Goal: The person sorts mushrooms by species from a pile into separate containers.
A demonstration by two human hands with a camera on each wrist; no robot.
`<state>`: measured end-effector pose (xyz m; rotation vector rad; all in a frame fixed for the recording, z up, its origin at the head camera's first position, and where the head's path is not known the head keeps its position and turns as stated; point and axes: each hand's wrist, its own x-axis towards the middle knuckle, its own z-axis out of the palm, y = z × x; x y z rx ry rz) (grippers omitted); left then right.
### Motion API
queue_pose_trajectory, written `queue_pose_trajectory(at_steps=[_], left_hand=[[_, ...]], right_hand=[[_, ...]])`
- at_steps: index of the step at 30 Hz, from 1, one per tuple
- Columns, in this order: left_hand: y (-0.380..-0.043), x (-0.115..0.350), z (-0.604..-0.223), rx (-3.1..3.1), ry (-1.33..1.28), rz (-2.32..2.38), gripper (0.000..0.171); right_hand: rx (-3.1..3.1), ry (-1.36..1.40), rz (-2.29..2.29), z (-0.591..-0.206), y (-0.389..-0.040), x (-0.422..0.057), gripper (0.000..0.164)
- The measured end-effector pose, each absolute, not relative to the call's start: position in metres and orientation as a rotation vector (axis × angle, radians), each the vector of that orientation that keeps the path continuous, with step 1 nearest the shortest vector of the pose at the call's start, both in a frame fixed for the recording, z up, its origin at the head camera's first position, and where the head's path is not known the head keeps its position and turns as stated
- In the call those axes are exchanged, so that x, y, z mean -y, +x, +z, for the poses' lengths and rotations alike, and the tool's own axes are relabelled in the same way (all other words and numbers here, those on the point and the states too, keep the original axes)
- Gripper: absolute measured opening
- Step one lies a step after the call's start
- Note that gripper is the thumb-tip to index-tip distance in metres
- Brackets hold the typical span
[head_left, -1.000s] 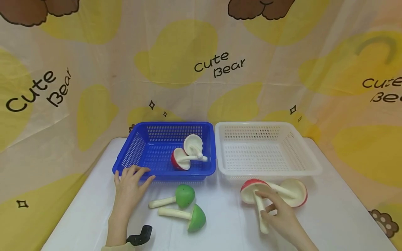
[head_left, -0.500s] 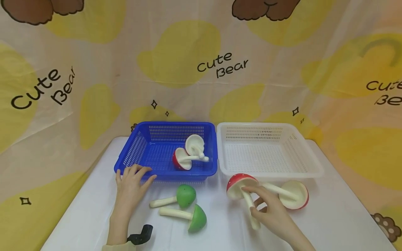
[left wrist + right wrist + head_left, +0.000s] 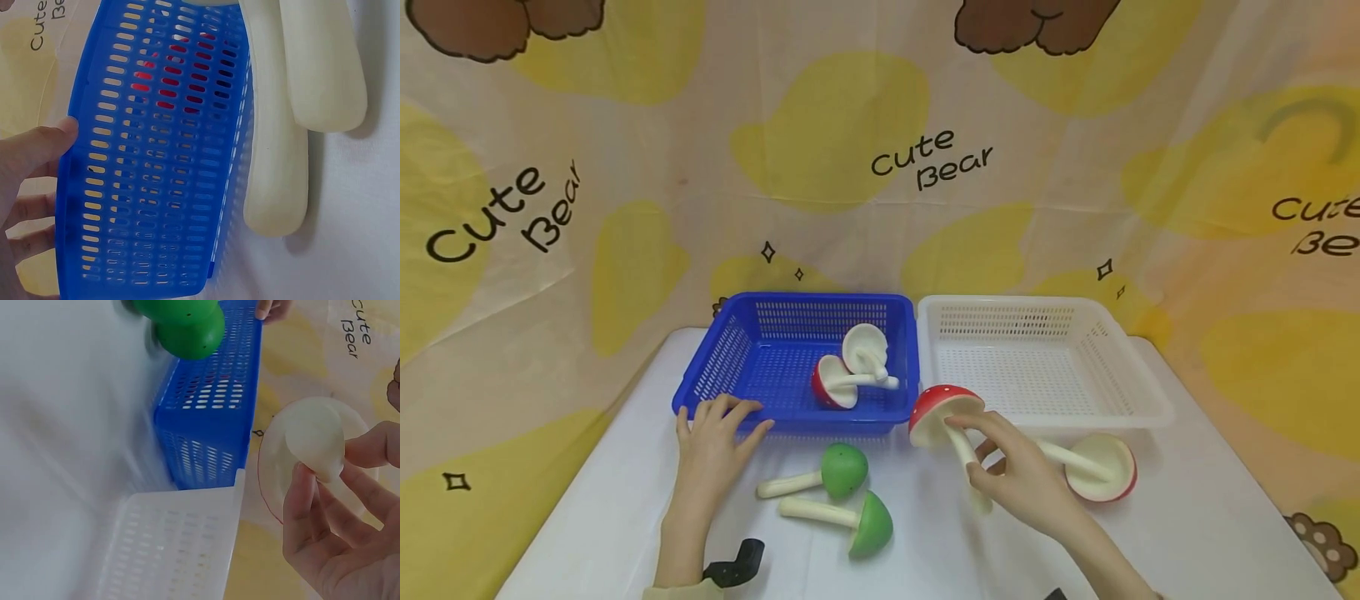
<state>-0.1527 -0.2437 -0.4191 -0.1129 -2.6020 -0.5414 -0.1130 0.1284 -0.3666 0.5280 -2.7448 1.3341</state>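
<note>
My right hand (image 3: 1018, 475) pinches the pale stem of a toy mushroom (image 3: 947, 404) with a white-spotted red cap, held up in front of the gap between the baskets. In the right wrist view, thumb and fingertips close around the stem's end. My left hand (image 3: 711, 442) grips the front rim of the blue basket (image 3: 831, 415) near its left corner, thumb at the edge and fingers over it. Two red-capped mushrooms (image 3: 832, 383) lie inside this basket. Two green-capped mushrooms (image 3: 872, 525) lie on the table in front of it.
A white basket (image 3: 1045, 417) stands right beside the blue one. Another red-capped mushroom (image 3: 1101, 468) lies in front of it, its stem partly behind my right hand. A printed cloth (image 3: 820, 125) hangs behind the white-covered table (image 3: 917, 558).
My right hand has lifted the red-capped mushroom and carried it left and up, away from the one beside it. The left hand has stayed at the blue basket's rim.
</note>
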Motion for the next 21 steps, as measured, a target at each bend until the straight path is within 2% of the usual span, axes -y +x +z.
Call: queue_pose_trajectory(at_steps=[21], left_hand=[[-0.151,0.243,-0.418,2.594,-0.114,-0.538,0.029]], right_hand=[[2.67,0.711,1.418,-0.335,-0.187,-0.071,0.05]])
